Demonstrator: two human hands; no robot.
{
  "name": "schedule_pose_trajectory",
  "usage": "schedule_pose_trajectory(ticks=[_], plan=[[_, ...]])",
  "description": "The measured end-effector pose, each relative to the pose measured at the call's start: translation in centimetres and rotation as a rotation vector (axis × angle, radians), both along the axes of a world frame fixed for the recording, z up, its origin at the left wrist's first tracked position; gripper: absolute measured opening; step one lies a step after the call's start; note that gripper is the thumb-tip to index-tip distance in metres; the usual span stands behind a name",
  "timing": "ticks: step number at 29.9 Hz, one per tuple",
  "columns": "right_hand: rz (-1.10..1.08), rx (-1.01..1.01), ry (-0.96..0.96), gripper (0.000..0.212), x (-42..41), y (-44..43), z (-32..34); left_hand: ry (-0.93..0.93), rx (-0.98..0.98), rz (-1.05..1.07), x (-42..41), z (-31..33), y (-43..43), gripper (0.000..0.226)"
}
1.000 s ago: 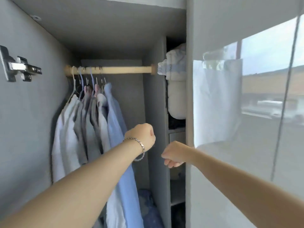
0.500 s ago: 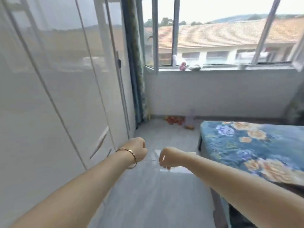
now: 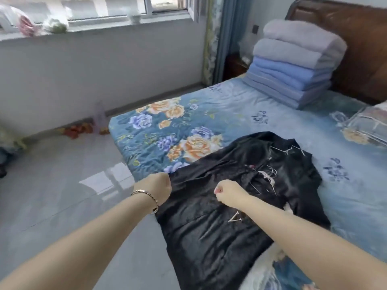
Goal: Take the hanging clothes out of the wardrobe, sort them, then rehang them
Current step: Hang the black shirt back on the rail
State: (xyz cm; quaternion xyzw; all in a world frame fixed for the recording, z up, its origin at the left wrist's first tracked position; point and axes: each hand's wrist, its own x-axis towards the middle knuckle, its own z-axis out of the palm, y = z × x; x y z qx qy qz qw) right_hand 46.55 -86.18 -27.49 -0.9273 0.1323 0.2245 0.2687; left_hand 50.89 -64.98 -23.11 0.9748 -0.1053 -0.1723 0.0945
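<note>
Dark black clothes [image 3: 219,233] lie spread in a heap on the near corner of the bed [image 3: 240,114], partly hanging over its edge. Thin pale hangers [image 3: 269,177] show among them. My left hand [image 3: 156,188], with a bracelet on the wrist, is curled into a fist right at the left edge of the black cloth. Over the middle of the heap my right hand [image 3: 227,193] is also a fist. I see no cloth or hanger inside either fist. The wardrobe is out of view.
The bed has a blue floral cover and a brown headboard [image 3: 343,40]. A stack of folded blankets [image 3: 297,65] stands at its head, with a pillow [image 3: 368,124] at the right. Grey floor [image 3: 62,195] lies to the left, under a window sill.
The view has swung from the open wardrobe with hanging shirts, past the doors and window, to the bed. Both hands have stayed fists in front of me.
</note>
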Motion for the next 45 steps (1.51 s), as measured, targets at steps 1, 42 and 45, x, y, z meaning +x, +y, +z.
schedule_pose_trajectory(ticks=[1, 42, 45], plan=[[-0.084, -0.011, 0.014, 0.026, -0.1, -3.0, -1.6, 0.019, 0.020, -0.040, 0.9, -1.2, -2.7, 0.022], [-0.890, -0.061, -0.321, 0.021, 3.0, -27.1, -23.7, 0.441, -0.144, 0.044, 11.5, -24.8, -22.6, 0.021], [-0.851, -0.070, -0.373, 0.020, 2.6, -25.0, -19.9, 0.418, -0.202, 0.062, 10.8, -22.3, -20.8, 0.025]])
